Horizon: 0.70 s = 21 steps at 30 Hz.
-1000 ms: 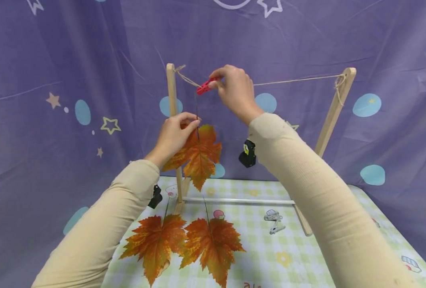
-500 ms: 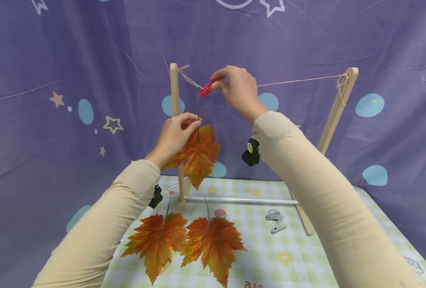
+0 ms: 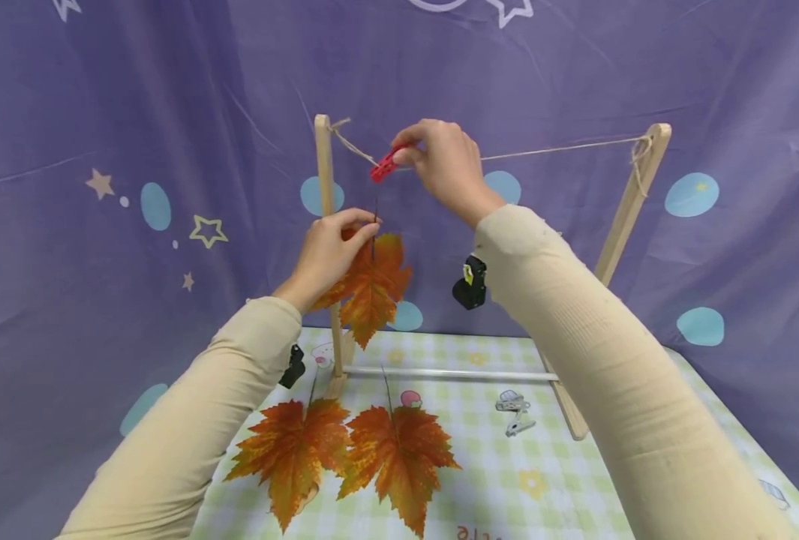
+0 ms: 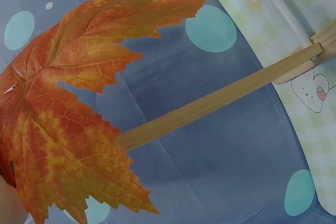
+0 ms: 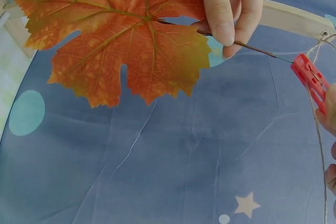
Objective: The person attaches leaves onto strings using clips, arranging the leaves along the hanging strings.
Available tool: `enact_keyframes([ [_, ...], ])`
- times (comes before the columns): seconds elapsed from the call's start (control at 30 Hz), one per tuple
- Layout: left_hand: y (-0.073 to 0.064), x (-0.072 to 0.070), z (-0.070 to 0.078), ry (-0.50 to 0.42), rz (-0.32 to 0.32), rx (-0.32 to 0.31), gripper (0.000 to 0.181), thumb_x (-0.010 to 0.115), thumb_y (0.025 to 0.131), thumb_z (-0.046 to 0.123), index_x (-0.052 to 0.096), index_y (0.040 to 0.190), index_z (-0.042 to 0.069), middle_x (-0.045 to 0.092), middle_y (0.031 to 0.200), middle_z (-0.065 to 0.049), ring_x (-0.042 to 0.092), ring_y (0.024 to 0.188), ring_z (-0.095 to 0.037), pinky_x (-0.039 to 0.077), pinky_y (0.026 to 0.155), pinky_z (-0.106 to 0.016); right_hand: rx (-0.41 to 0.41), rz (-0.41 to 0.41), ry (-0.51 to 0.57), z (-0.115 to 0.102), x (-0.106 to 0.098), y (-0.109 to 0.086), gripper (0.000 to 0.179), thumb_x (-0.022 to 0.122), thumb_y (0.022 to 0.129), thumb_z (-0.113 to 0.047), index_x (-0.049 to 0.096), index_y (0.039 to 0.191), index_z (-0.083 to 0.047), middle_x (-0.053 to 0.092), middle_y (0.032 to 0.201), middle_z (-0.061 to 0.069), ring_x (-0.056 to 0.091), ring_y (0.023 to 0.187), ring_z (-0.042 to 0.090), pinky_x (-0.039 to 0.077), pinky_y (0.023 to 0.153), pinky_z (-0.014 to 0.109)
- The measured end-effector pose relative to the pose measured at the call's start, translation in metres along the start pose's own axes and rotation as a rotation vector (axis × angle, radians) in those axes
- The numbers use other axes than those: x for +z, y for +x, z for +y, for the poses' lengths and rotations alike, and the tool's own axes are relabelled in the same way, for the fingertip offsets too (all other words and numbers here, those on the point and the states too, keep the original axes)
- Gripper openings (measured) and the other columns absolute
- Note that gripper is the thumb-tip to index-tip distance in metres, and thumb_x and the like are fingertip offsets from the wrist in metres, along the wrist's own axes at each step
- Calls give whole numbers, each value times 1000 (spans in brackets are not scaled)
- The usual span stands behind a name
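Note:
My left hand (image 3: 331, 251) pinches the thin dark stem (image 5: 257, 49) of an orange artificial maple leaf (image 3: 372, 289), which hangs below the fingers. Above it, my right hand (image 3: 445, 165) pinches a red clothespin (image 3: 385, 165) by its handle end. The clothespin sits at the twine (image 3: 541, 152), its tip tilted down and left. In the right wrist view the stem's upper end reaches the tip of the clothespin (image 5: 310, 77), and the twine passes right by it. The leaf (image 4: 79, 114) fills the left side of the left wrist view, hiding most of the left hand.
Wooden posts (image 3: 325, 195) (image 3: 632, 202) hold the twine, with a white bar (image 3: 449, 373) joining them low down. Two more maple leaves (image 3: 294, 457) (image 3: 399, 465) lie on the checked tablecloth (image 3: 494, 487). Grey clothespins (image 3: 515, 412) lie right of them. A purple curtain (image 3: 541, 75) hangs behind.
Both hands keep their grips and nearly the same places. The hanging leaf has swung slightly, its lower tip a little to the left. The camera view has shifted slightly.

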<state>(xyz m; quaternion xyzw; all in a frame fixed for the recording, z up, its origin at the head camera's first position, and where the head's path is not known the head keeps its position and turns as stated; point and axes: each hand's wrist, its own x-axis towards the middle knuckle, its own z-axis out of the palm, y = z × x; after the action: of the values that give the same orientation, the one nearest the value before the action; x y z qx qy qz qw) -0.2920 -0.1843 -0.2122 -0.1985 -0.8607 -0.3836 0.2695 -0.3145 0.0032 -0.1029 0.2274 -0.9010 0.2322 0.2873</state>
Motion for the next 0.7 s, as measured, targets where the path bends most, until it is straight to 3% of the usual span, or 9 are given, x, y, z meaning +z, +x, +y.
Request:
enact_keyframes([
  [0.23,1,-4,0,18,-16,13,25,63,99,27,72,117,13,72,95,-4,60,78,-18,45,70,-34,-85,-35,-25,-4,-4,3,19,67,95,-30,77,109,-20,70,112,-6,61,94,17,47,79,36],
  [0.47,-2,-5,-2,23,-15,3,26,63,100,28,72,118,12,72,95,-4,59,77,-18,45,70,-34,-187,-115,-53,-5,-8,13,20,68,95,-26,77,108,-15,70,111,-3,62,103,20,47,89,38],
  [0.7,-3,-5,-2,33,-2,10,26,63,99,28,72,117,12,71,94,-5,58,76,-20,44,69,-34,-181,-162,-61,-5,-9,15,22,67,96,-26,76,112,-14,70,115,-1,62,104,20,46,91,37],
])
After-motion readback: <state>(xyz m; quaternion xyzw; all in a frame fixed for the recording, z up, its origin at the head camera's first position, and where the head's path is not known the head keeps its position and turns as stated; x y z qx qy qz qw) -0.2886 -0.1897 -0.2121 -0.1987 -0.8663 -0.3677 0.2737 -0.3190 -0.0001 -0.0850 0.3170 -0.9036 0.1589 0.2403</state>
